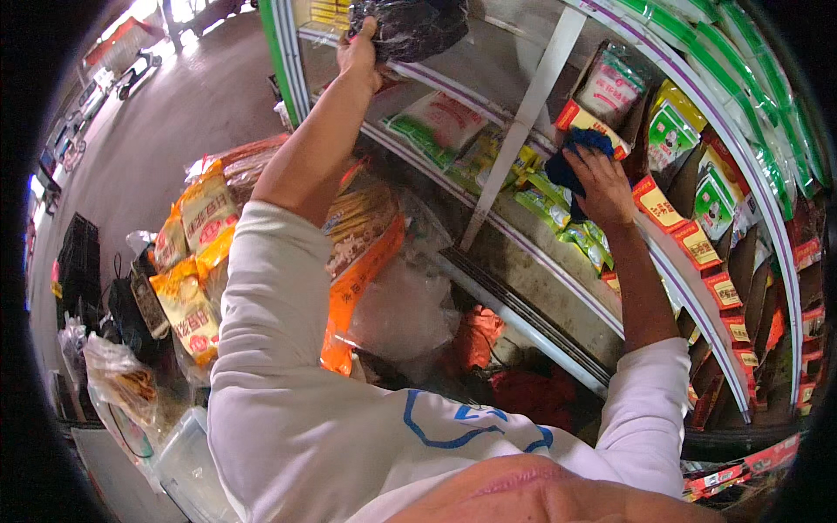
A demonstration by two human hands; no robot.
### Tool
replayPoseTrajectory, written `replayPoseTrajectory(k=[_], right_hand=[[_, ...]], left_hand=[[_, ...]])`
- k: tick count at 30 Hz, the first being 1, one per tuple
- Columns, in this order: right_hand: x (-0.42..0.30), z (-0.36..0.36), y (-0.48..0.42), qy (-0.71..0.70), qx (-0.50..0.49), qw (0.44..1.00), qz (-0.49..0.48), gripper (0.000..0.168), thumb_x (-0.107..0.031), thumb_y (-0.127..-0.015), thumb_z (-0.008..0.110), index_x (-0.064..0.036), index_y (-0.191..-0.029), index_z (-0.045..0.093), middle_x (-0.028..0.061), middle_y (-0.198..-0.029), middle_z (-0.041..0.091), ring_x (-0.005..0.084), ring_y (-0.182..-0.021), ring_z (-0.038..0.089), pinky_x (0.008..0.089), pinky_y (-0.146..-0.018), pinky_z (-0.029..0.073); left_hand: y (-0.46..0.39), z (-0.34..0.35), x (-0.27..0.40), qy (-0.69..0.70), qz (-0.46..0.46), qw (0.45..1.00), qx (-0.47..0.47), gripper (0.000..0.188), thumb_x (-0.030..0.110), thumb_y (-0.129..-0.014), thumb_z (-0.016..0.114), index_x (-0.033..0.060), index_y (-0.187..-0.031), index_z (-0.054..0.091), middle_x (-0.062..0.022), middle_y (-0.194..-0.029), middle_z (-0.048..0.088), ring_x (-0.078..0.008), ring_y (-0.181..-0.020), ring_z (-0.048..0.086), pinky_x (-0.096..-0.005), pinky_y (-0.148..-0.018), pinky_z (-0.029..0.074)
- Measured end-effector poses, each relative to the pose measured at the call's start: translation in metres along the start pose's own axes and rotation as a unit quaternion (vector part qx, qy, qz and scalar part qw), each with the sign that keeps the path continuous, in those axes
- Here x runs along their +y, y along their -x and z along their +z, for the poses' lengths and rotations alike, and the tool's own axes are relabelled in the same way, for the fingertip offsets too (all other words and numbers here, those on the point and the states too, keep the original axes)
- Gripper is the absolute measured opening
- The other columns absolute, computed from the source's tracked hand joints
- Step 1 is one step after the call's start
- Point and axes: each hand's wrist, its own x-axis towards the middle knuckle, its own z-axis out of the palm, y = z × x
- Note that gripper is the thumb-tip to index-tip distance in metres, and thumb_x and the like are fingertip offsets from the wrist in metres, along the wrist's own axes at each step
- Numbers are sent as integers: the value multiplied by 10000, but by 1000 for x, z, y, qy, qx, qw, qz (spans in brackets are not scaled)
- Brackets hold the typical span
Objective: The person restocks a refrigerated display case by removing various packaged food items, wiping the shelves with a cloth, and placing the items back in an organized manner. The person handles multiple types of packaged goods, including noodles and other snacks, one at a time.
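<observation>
My left hand (361, 55) reaches up to the top of the view, its fingers around the edge of a black plastic bag (418, 29) held above a shelf. My right hand (603, 183) is pressed on a bunched dark blue cloth (575, 160), beside a red and yellow carton that holds a clear bag of white product (611, 88). Under the right wrist lie green and yellow sachets (549, 202) on a lower shelf. A white and green plastic packet (438, 124) lies on that shelf, between my two hands.
A white metal upright (523, 124) crosses the shelves between my arms. Small boxes (660, 202) and hanging green packets (745, 85) fill the right side. Orange and yellow food bags (186, 307) are piled at the left, near a clear plastic bin (193, 471). Scooters stand far off, upper left.
</observation>
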Motion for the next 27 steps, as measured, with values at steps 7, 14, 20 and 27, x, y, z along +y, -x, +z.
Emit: replayPoseTrajectory(k=[7, 14, 20, 27], right_hand=[[0, 4, 3, 20, 30, 999, -4, 929, -119, -492, 831, -187, -1360, 506, 63, -1298, 544, 266, -1158, 520, 432, -966, 419], [-5, -7, 0, 20, 11, 1000, 15, 790, -151, -535, 790, -181, -1294, 572, 40, -1249, 580, 232, -1085, 559, 407, -927, 431], [-7, -9, -4, 18, 25, 999, 15, 776, -135, -488, 804, -163, -1241, 620, 64, -1228, 594, 247, -1069, 572, 407, -883, 447], [-5, -7, -5, 21, 5, 999, 26, 796, -146, -444, 806, -151, -1221, 635, 69, -1201, 601, 263, -1064, 573, 415, -878, 451]], left_hand=[[-91, 61, -83, -206, 35, 978, 4, 701, 352, -850, 706, 147, -1419, 353, -173, -1311, 514, -351, -1184, 517, -528, -963, 445], [-72, 69, -80, -496, 501, 710, 9, 696, 404, -788, 698, 196, -1396, 432, -129, -1444, 350, -382, -1235, 435, -543, -1020, 372], [-30, 72, -95, -680, 369, 608, -177, 634, 239, -808, 685, 332, -1390, 450, -75, -1463, 314, -432, -1248, 413, -631, -970, 381], [-124, 101, -153, -678, 419, 561, -222, 798, 212, -808, 658, 386, -1478, 259, -41, -1555, 137, -414, -1181, 471, -541, -935, 477]])
